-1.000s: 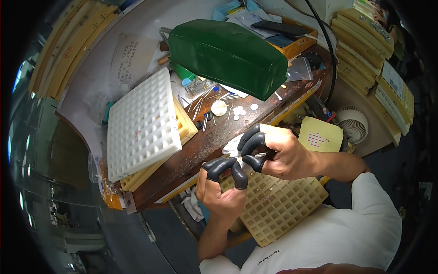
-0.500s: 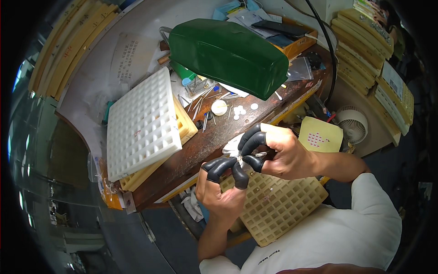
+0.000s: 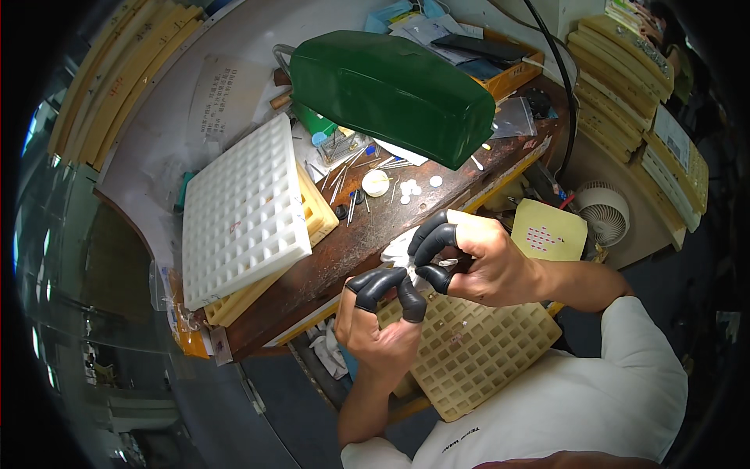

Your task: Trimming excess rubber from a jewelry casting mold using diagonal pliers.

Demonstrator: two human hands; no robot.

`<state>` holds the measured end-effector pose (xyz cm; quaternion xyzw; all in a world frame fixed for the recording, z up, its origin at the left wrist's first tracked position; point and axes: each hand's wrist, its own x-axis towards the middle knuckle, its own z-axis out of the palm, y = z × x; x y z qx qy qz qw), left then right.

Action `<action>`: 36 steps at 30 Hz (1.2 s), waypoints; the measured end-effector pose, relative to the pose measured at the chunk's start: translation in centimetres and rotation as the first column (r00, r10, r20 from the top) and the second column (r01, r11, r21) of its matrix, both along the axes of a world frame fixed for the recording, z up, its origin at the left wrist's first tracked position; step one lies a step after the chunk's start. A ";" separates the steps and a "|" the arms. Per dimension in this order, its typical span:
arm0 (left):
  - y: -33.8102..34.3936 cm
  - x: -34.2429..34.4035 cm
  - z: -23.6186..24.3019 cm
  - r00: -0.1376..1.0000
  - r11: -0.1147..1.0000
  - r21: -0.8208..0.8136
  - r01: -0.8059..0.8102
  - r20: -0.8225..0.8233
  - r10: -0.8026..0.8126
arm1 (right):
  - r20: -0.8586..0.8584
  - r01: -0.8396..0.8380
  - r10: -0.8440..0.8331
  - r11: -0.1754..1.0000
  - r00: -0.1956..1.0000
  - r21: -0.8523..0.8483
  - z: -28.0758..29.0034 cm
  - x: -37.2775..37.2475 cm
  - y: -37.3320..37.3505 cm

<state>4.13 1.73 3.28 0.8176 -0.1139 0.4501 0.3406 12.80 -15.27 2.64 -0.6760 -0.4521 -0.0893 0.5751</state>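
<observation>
Black finger cots cover the thumb and fingertips I can see on both hands. My left hand (image 3: 383, 316) is closed in a pinch, its fingertips meeting those of the other hand. My right hand (image 3: 480, 262) bends its fingers in a pinch just to the right. Whatever tiny thing sits between the fingertips is too small to name. A white cloth (image 3: 397, 248) lies right behind the fingers at the bench edge. Below the hands is a beige tray (image 3: 461, 402) with rows of square pockets, partly hidden by the left hand.
A large green lamp hood (image 3: 383, 94) overhangs the bench (image 3: 258, 332). A white pocketed tray (image 3: 234, 219) rests on yellow trays at left. Thin metal tools (image 3: 341, 184), a small round dish (image 3: 375, 184) and white discs (image 3: 435, 181) lie beyond the hands. A fan (image 3: 601, 211) stands at right.
Both hands stay in almost the same place. The fingertips of the two hands have shifted only very slightly against each other.
</observation>
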 end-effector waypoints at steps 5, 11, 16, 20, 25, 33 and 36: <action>0.0 -0.1 0.0 1.000 1.000 -0.004 -0.001 -0.002 0.001 | 0.001 0.000 0.000 1.000 1.000 0.008 -0.1 0.0 0.1; 0.0 0.0 -0.1 1.000 1.000 -0.008 0.016 -0.006 -0.016 | 0.004 0.001 0.000 1.000 1.000 -0.018 0.1 -0.1 -0.2; 0.2 -0.3 -0.3 0.998 0.998 -0.040 0.052 -0.033 -0.053 | -0.139 -0.043 0.032 0.996 0.990 -0.083 1.6 -1.5 -0.8; -0.2 -0.8 -0.1 0.994 0.992 -0.085 0.092 -0.054 -0.097 | -0.147 -0.084 0.086 0.996 0.985 0.017 1.5 -1.7 -1.0; -0.7 -1.0 -0.5 0.985 0.973 -0.183 0.139 -0.076 -0.155 | -0.243 -0.150 0.133 0.987 0.961 -0.053 2.0 -1.8 -2.1; -1.1 -0.9 0.3 0.976 0.976 -0.139 0.167 -0.120 -0.184 | -0.754 -0.262 0.189 0.965 0.629 0.023 2.3 -1.7 -2.7; -1.2 -0.9 0.3 0.976 0.979 -0.122 0.164 -0.122 -0.179 | -0.805 -0.262 0.216 0.962 0.552 0.078 1.9 -1.6 -2.8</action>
